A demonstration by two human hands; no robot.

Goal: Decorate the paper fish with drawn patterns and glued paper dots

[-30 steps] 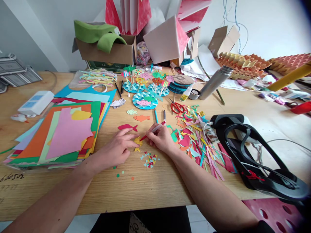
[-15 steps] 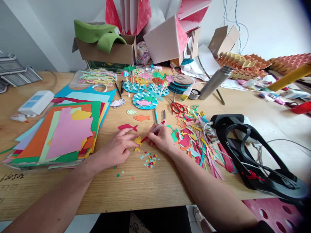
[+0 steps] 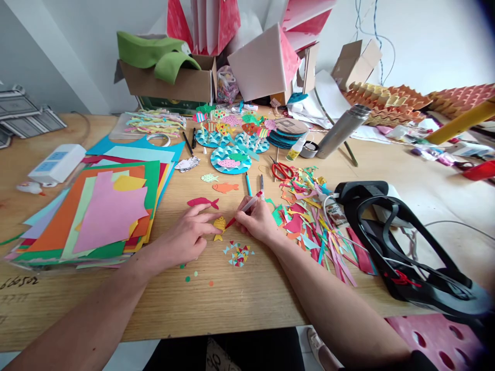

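Note:
A small yellow paper fish lies on the wooden table in front of me. My left hand rests flat beside it, fingers spread, with fingertips pressing on the fish's left edge. My right hand is closed around a red pen, and the pen's tip touches the fish. Just below the fish sits a little heap of tiny coloured paper triangles. A dark pink paper fish and an orange paper fish lie a little farther away.
A stack of coloured paper sheets lies at the left. Paper scraps and red scissors are at the right, beside a black device. Blue wave discs with fish, a metal bottle and cardboard boxes stand behind.
Almost nothing differs; the pen tip has shifted very slightly on the yellow fish while both hands keep their places.

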